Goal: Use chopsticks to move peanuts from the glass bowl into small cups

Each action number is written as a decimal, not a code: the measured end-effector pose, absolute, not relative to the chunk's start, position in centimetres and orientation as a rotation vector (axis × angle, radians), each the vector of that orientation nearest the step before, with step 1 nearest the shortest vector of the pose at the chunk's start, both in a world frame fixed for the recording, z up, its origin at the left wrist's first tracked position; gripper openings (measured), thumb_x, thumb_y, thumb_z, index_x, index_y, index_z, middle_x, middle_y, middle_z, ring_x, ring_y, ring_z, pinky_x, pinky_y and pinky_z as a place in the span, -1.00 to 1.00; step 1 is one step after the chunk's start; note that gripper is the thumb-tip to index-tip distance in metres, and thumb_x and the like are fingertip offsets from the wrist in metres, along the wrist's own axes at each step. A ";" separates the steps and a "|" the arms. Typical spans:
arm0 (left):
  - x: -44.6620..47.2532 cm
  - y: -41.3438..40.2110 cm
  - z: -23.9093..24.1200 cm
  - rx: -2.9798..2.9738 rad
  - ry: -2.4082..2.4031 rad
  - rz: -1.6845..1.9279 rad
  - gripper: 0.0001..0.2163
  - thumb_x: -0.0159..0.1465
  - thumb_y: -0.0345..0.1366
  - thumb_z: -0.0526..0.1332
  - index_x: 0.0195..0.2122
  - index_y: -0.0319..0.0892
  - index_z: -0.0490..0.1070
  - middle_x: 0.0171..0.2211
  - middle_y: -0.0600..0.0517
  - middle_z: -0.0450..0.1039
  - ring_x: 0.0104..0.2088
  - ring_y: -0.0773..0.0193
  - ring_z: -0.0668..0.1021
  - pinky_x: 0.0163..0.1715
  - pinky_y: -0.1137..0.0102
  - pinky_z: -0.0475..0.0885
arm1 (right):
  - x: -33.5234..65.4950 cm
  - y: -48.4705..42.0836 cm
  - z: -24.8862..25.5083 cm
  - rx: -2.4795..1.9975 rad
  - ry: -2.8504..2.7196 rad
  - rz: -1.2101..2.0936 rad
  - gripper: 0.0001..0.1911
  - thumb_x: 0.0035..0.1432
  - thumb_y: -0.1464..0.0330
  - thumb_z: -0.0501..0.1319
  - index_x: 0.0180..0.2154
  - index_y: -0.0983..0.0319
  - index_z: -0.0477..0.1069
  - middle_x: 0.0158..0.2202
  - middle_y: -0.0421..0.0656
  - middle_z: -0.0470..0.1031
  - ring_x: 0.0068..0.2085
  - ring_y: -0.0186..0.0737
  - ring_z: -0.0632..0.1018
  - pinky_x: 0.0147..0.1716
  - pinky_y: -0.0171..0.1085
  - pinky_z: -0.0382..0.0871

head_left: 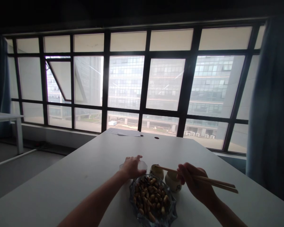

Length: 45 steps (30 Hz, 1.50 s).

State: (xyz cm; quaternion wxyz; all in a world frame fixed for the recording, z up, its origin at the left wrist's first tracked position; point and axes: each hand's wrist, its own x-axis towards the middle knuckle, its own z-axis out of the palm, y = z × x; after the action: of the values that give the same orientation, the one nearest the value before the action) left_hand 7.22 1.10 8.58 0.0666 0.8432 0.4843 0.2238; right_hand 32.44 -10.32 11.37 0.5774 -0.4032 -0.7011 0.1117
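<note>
1. A white side desk (4, 117) stood at the far 9 o'clock edge of the view, well apart from the grey table (68, 183) in front.
2. The left hand (132, 167) reached out to 11 o'clock of the glass bowl (170, 217). Its thumb and fingers were curled around a clear cup (143, 164) and touched it.
3. The clear cup sat on the table just beyond the bowl's far rim.
4. The glass bowl lay nearest the person at 6 o'clock on the table. It was heaped with tan and dark nuts (151, 198).
5. Two small pale pots (172, 182) stood side by side at 1 o'clock of the bowl, just beside its rim.
6. The chopsticks (217, 183) pointed toward 10 o'clock. Their tips were over the left-hand pot.
7. The right hand (195, 184) was at 3 o'clock of the pots, its fingers closed together on the chopsticks near mid-length.
8. A sheet of paper (125, 132) lay at 12 o'clock by the table's far edge.
9. A blue curtain (272, 119) hung at 3 o'clock beside the window (165, 82).
</note>
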 end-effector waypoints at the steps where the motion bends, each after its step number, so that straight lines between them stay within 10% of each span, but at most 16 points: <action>1: 7.5 1.3 8.3 2.517 1.461 0.693 -0.34 0.08 -0.05 0.34 0.18 -0.20 0.29 -0.02 -0.15 0.57 0.01 -0.08 0.56 0.13 0.09 0.32 | 32.4 -10.4 11.6 -0.951 -1.619 0.257 -0.55 0.27 0.09 0.21 -0.56 0.22 0.41 -0.67 -0.15 0.47 -0.68 -0.27 0.47 -0.67 -0.32 0.38; 10: 6.3 1.9 7.2 2.897 1.056 1.141 -0.40 0.09 -0.36 0.36 0.17 -0.11 0.26 0.08 -0.10 0.47 0.06 0.02 0.49 0.12 0.09 0.33 | 32.8 -10.5 12.7 -1.004 -1.418 0.343 -0.48 0.19 -0.06 0.22 -0.54 0.23 0.43 -0.67 -0.12 0.48 -0.68 -0.26 0.47 -0.69 -0.31 0.39; 45: 7.3 0.1 7.4 2.869 1.089 1.186 -0.42 0.11 -0.15 0.39 0.15 -0.09 0.29 0.02 -0.11 0.55 -0.03 0.00 0.58 0.19 -0.02 0.28 | 30.3 -9.1 8.3 -0.972 -1.530 0.495 -0.47 0.22 -0.09 0.14 -0.48 0.23 0.43 -0.62 -0.13 0.47 -0.59 -0.22 0.47 -0.57 -0.27 0.36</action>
State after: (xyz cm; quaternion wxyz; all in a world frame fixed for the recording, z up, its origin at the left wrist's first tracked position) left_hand 7.35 0.05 7.40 -0.0743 0.8696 0.3300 0.3595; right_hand 30.27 -9.08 8.33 0.5901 -0.4177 -0.6574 0.2125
